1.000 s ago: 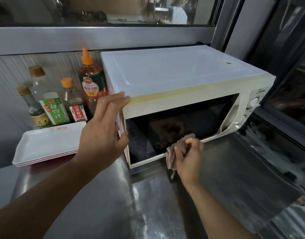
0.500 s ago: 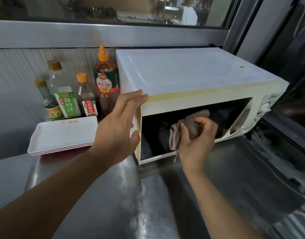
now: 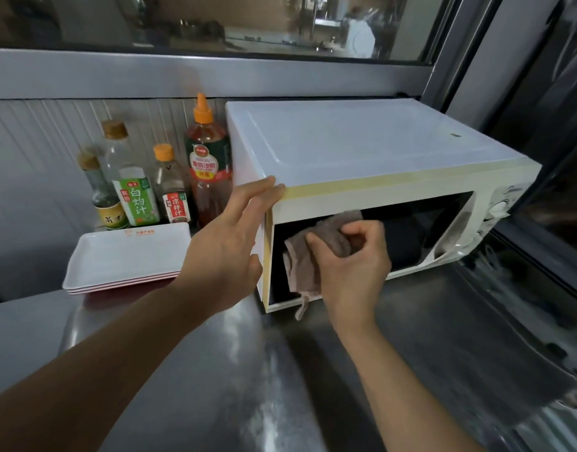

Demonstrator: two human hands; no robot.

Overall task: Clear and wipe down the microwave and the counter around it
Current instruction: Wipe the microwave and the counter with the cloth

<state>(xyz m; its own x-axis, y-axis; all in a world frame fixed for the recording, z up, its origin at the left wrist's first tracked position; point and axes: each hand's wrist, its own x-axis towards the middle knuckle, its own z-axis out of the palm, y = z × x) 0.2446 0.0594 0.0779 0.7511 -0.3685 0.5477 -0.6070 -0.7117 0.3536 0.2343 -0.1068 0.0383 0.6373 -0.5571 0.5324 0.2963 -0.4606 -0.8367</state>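
Head view: cloth [image 3: 316, 246] in right hand [image 3: 349, 265], against microwave [image 3: 362, 151].

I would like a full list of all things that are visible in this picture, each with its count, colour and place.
microwave: one, white with a dark door, on the counter at the right.
cloth: one, grey-brown, pressed on the microwave door.
bottles: four; two with orange caps, two with brownish caps, along the wall left of the microwave.
trays: a stack of white ones with reddish edges, in front of the bottles; count unclear.
counter: one, steel grey, under everything.
window: one, with a grey frame, above the wall.
left hand: one, braced on the microwave's front left corner.
right hand: one, gripping the cloth.
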